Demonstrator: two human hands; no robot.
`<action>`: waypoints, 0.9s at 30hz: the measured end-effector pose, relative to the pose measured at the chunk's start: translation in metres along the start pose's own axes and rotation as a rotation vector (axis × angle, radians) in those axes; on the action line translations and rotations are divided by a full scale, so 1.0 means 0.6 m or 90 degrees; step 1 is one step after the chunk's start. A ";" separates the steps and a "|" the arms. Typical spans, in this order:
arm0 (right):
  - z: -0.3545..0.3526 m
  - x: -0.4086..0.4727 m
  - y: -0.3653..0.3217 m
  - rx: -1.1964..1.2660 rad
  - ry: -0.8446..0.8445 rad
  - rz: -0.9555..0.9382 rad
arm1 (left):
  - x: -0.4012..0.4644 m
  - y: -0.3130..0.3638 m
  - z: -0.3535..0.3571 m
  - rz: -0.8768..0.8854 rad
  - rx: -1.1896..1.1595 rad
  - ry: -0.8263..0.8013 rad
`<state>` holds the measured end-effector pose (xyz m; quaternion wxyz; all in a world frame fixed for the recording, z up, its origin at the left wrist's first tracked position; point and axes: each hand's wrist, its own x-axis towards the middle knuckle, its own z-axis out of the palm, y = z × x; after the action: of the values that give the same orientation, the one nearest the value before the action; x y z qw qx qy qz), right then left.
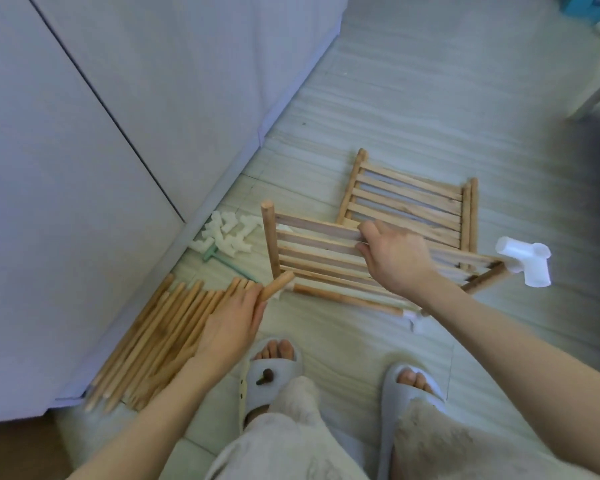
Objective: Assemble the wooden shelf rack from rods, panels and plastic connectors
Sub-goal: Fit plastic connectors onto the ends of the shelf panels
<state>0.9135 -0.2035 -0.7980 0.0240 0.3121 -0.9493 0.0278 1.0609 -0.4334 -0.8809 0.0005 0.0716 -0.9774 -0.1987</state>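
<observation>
Now left grip (234,320) clamped round short rod (277,287); right grip (394,258) clamped on slatted panel (321,252), white connector (525,259) beyond.

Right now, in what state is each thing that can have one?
Left hand: grips a short rod.
Right hand: holds the slatted panel, lifted.
White connector: fitted on panel's corner.
Second panel: flat on floor.
Loose rods: lying bundled.
Spare connectors: piled.
</observation>
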 end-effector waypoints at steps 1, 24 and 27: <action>-0.003 -0.002 -0.002 0.005 -0.014 0.001 | 0.001 0.021 -0.025 0.043 -0.005 0.024; -0.078 -0.187 0.094 -0.142 -0.122 0.032 | 0.219 0.261 -0.068 0.241 0.134 -0.051; -0.065 -0.172 0.105 -0.067 0.032 0.064 | 0.294 0.258 -0.038 0.182 0.168 -0.194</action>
<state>0.9600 -0.0896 -0.7679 0.0630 0.2618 -0.9630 -0.0128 0.8653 -0.3260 -0.8047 -0.1281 -0.0984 -0.9839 -0.0761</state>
